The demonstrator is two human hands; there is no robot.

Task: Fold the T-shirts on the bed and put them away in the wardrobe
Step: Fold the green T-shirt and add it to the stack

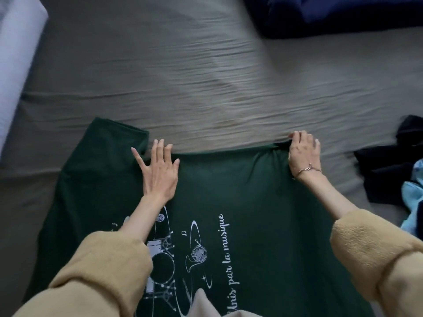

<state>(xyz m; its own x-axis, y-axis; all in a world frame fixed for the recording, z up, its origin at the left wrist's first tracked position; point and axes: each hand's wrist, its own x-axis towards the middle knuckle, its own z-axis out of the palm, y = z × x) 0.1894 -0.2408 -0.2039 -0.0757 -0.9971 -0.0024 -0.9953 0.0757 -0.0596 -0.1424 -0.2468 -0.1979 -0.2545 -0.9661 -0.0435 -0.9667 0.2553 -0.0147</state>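
Left hand (160, 170) flat, fingers spread on green T-shirt (240, 191); right hand (303, 153) apparently gripping far corner, fingers curled.

The bed (206, 72) is covered with a wrinkled grey sheet. A dark green T-shirt (251, 191) with a white music print lies spread flat at its near edge. A navy blue cushion (332, 14) sits at the far right, and a heap of black and light blue clothes (396, 170) lies at the right edge.
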